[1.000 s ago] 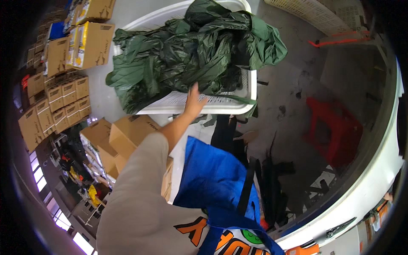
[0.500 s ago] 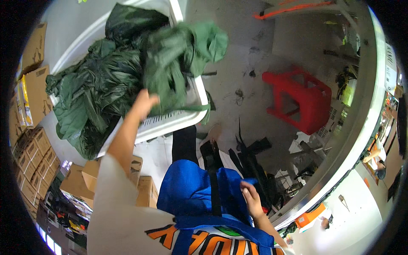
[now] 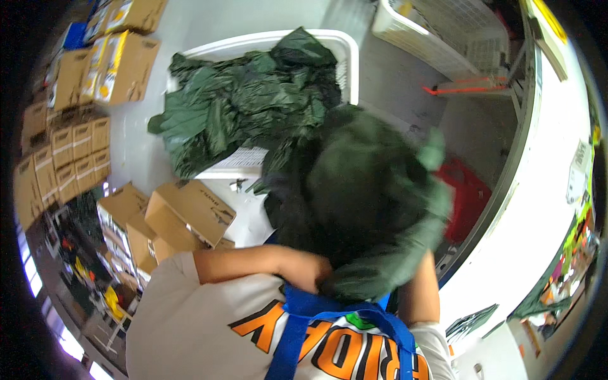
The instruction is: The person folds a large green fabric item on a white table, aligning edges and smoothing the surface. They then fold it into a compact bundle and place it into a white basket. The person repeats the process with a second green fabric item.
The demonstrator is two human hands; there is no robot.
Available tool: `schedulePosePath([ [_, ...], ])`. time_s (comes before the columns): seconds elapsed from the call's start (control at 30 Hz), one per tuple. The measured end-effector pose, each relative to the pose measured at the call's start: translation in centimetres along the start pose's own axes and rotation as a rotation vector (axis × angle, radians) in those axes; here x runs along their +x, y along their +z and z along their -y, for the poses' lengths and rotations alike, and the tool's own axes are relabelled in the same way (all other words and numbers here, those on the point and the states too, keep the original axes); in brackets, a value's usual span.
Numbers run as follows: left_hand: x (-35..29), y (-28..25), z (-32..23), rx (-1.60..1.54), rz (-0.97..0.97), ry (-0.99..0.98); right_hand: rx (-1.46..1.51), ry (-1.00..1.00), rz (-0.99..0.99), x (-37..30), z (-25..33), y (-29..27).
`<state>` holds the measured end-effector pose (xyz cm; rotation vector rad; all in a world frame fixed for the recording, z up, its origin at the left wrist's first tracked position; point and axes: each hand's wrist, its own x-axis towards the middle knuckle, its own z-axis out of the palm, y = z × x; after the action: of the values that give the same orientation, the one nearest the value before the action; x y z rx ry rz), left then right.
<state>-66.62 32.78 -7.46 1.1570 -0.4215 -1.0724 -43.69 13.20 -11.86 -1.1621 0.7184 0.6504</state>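
Observation:
A large bunch of dark green, thin, crinkly cloth [image 3: 373, 190] is held up before my body, blurred by motion. My left hand [image 3: 311, 271] is closed at its near edge, with the fingertips tucked into the folds. On the other side my right forearm rises to the cloth, which covers the right hand and its fingers. Further off, a heap of similar green cloth [image 3: 247, 95] fills a white plastic basket [image 3: 347, 47] and spills over its left and near sides. Whether the held piece is a garment I cannot tell.
To the left stand an open cardboard box [image 3: 190, 212] and stacked cartons [image 3: 136, 66]. A white table [image 3: 500, 234] runs along my right. Partly behind the held cloth is a red stool [image 3: 465, 196]. Another white basket [image 3: 430, 41] sits at the far right.
The green cloth has come out of the basket and up against my front. My left hand has drawn back from the basket; my right arm has risen to the cloth. The view has shifted.

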Motion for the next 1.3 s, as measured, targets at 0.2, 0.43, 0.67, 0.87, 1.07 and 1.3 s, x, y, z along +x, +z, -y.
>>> schedulePosePath([
  [0.2, 1.0, -0.1, -10.1, 0.604, -0.767, 0.351, -0.216, -0.509, -0.068, -14.8, 14.9, -6.8],
  [0.43, 17.7, -4.4, -33.6, 1.039, -1.654, 1.147, -0.365, -0.983, -0.297, -27.1, 24.5, -17.4],
  [0.67, 43.4, 3.3, -51.9, 1.167, -1.162, 1.524, -0.277, -1.062, -0.681, -32.4, 26.3, -34.3],
  [0.87, 54.1, -10.2, -37.3, 1.583, -0.579, 1.184, -0.409, -0.452, -0.646, -24.3, 9.0, -41.6],
  [1.07, 53.7, -13.3, -22.1, 0.966, -0.57, 0.095, -0.713, -0.444, -0.265, -23.9, 8.0, -36.8],
  [1.3, 57.3, -10.2, -25.0, 0.658, -0.308, 0.02, -0.433, -0.571, -0.997, -25.6, 16.5, -42.5],
])
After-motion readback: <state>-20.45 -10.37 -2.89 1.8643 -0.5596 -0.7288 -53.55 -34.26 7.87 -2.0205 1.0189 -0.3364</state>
